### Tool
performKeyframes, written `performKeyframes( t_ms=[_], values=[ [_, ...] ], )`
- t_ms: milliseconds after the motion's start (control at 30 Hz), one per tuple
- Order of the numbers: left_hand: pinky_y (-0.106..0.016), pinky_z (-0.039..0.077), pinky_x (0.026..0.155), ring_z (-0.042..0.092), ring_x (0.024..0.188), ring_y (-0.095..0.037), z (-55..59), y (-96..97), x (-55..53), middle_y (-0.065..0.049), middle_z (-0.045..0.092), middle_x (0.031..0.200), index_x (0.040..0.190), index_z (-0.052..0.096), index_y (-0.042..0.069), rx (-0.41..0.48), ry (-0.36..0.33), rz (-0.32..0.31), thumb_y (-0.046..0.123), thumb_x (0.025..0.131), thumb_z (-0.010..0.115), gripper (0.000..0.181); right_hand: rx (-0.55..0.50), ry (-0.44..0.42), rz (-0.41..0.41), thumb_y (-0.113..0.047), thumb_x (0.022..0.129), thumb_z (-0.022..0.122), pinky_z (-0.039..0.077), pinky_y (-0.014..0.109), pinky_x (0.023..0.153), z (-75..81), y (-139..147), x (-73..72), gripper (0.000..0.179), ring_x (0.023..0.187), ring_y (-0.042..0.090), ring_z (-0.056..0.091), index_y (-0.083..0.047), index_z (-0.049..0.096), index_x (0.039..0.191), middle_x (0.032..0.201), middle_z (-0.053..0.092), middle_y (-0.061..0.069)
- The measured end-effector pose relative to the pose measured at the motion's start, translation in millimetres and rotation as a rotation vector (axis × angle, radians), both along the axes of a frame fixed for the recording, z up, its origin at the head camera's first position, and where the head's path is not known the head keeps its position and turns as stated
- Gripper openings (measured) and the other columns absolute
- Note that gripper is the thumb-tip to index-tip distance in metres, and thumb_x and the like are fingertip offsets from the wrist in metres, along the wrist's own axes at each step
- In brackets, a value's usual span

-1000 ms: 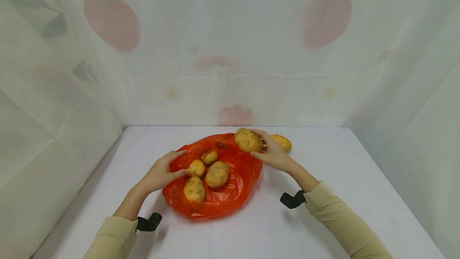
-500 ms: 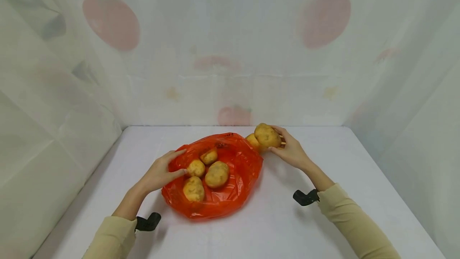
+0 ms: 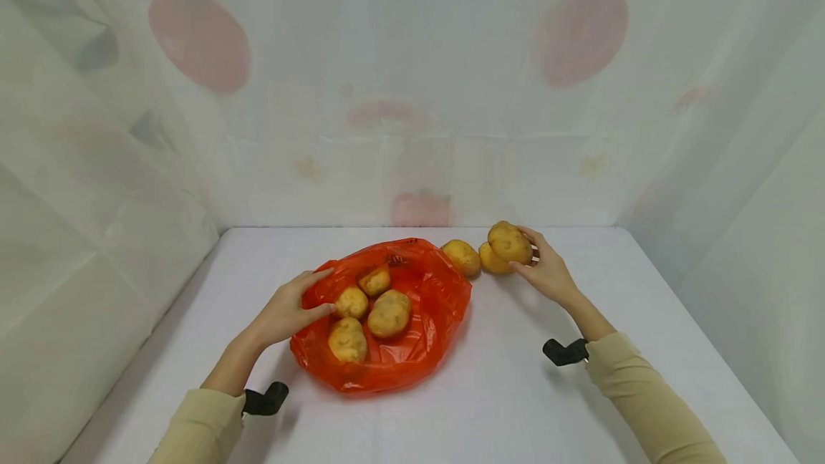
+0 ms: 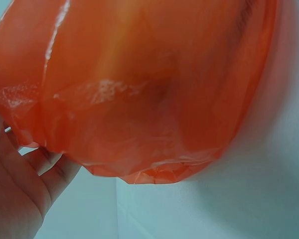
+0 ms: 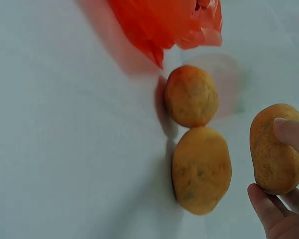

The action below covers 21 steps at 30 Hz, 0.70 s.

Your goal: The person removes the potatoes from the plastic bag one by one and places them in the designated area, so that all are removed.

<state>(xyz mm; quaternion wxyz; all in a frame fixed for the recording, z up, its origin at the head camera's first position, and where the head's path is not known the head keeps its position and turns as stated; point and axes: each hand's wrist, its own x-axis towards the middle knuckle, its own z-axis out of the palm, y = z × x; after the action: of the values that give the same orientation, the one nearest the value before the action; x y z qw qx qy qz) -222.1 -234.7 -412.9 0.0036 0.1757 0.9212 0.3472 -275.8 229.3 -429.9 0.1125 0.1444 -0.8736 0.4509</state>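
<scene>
A red plastic bag point(image 3: 380, 377) lies spread open on the white table, with several potatoes point(image 3: 389, 313) inside. My left hand point(image 3: 283, 313) grips the bag's left rim; part of its fingers is hidden by red film in the left wrist view. Right of the bag, my right hand point(image 3: 548, 272) holds a potato point(image 3: 510, 243) between thumb and fingers, above the table. Two more potatoes lie on the table outside the bag: one potato point(image 3: 461, 258) by its right rim, another potato point(image 5: 202, 170) beside it, partly hidden by the held one in the head view.
The white table point(image 3: 515, 407) meets a pale curtain point(image 3: 515, 163) with faded fruit prints at its back edge. More curtain hangs at both sides. A black camera mount sits on each wrist, such as the right mount point(image 3: 564, 352).
My right hand has moved right with the potato, away from over the bag's rim. This uncovers the two potatoes on the table. The left hand and the bag have stayed in place.
</scene>
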Motion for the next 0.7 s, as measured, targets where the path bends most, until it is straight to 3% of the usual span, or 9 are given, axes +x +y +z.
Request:
performKeyframes(
  t_ms=[367, 700],
  values=[
    [-0.051, 0.046, 0.09, 0.048, 0.117, -0.033, 1.0, -0.1, 0.7, -0.013, 0.045, 0.135, 0.139, 0.041, 0.013, 0.005, 0.009, -0.003, 0.026, 0.082, 0.069, 0.065, 0.002, -0.086, -0.108, -0.016, 0.083, 0.068, 0.046, 0.053, 0.089, -15.4, 31.5, -3.0, 0.071, 0.112, 0.044, 0.05, -0.014, 0.028, 0.143, 0.138, 0.037, 0.027],
    [-0.052, 0.046, 0.091, 0.046, 0.12, -0.035, -0.1, -0.4, 0.3, -0.016, 0.044, 0.137, 0.14, 0.041, 0.014, -0.003, 0.009, -0.001, 0.027, 0.082, 0.069, 0.065, 0.024, -0.144, -0.15, -0.016, 0.085, 0.066, 0.046, 0.053, 0.088, -28.5, 46.5, -2.1, 0.072, 0.115, 0.046, 0.047, -0.011, 0.025, 0.143, 0.139, 0.034, 0.029]
  ],
)
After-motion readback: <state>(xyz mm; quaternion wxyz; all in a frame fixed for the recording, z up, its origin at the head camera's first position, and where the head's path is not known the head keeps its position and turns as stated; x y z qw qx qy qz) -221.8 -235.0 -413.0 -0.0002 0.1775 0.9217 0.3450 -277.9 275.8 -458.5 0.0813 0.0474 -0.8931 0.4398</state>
